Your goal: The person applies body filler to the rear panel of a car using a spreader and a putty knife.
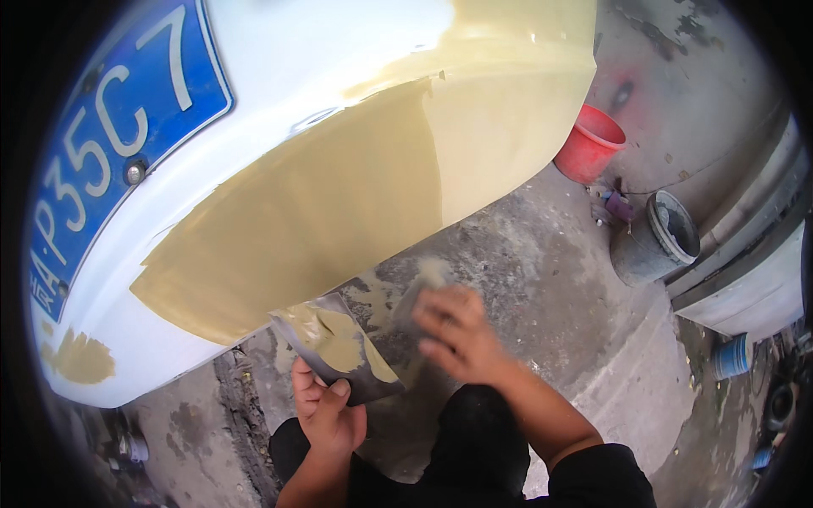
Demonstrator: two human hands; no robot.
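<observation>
My left hand (330, 411) grips a dark, flat mixing board (373, 381) with beige filler (326, 334) spread over its top. To its right my right hand (453, 334) is blurred, its fingers around a thin flat spreader (417, 300), also smeared by motion, with pale filler at its upper edge. Above both hands is a white vehicle bumper (339, 34) with a large patch of beige filler (305, 212), lighter toward the right end, and a smaller patch (80, 356) at lower left.
A blue number plate (127, 102) is on the bumper. A red bucket (584, 152) and a grey bucket (644, 250) stand on stained concrete (610, 381) at right, beside pale panels (737, 296), a blue can (730, 356) and clutter. My knees (474, 432) are below.
</observation>
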